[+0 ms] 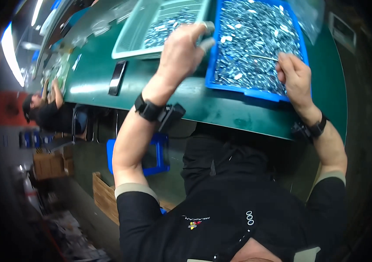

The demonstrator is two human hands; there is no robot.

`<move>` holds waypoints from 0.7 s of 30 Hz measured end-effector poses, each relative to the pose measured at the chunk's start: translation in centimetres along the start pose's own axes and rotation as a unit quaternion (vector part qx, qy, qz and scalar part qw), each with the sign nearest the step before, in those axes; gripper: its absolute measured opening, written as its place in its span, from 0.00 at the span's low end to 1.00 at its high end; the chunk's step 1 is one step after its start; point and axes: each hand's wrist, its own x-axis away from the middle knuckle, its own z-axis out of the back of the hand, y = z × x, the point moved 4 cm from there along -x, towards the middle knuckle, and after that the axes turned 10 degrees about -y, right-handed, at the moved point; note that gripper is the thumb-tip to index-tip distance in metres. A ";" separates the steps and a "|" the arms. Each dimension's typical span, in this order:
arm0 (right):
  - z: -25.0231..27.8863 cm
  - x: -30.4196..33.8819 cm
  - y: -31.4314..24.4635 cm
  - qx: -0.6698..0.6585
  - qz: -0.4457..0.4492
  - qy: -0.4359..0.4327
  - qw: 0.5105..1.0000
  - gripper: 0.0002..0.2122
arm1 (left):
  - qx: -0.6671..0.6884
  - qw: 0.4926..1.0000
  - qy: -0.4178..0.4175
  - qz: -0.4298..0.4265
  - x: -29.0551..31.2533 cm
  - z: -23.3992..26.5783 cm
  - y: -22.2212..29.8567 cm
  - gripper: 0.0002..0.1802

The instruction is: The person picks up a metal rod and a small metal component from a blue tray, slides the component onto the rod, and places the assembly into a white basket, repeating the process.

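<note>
My right hand [295, 76] is closed around a thin metal rod [263, 57], which reaches left over a blue tray [247, 93]. Small shiny metal pieces [255, 41] cover the tray's inside. My left hand [181, 50], a little blurred, is raised between that tray and a pale green-white plastic basket [133, 54]. Its thumb and forefinger wear whitish fingertip covers and stand apart, with nothing visible between them; the other fingers curl out of sight. More of the small metal pieces [164, 30] lie inside the basket.
Both containers stand on a green table [94, 83]. A dark phone [117, 77] lies left of the basket, and a clear plastic bag [310, 19] is beyond the tray. Below the table edge is a blue crate [162, 153]. Another person [55, 109] sits at the far left.
</note>
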 end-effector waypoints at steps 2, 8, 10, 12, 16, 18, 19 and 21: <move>-0.1 0.0 0.4 -0.032 0.004 -0.009 0.999 0.18 | -0.095 0.989 -0.090 -0.074 0.6 -3.4 0.3 0.13; 0.5 1.1 0.6 -0.057 0.008 -0.023 0.998 0.18 | -0.036 0.975 -0.200 -0.089 0.0 -8.7 1.3 0.14; 0.1 1.3 0.0 -0.045 0.017 -0.042 0.998 0.18 | -0.052 0.976 -0.192 -0.092 0.3 -9.1 1.2 0.12; 0.4 1.3 0.8 -0.060 0.007 -0.039 0.997 0.17 | -0.017 0.981 -0.185 -0.048 0.2 -9.1 1.6 0.09; -0.2 0.8 1.4 -0.036 0.014 -0.089 0.995 0.14 | 0.109 0.984 -0.137 0.035 1.2 -8.6 1.6 0.09; -0.3 0.7 0.6 -0.023 0.022 -0.103 0.994 0.14 | 0.230 0.960 -0.108 0.116 1.7 -8.3 1.4 0.12; -0.3 0.7 0.7 -0.024 0.020 -0.097 0.995 0.14 | 0.315 0.932 -0.100 0.153 1.8 -8.6 1.3 0.12; -0.4 0.6 0.9 -0.014 0.035 -0.119 0.992 0.14 | 0.397 0.894 -0.090 0.188 1.4 -8.7 2.0 0.12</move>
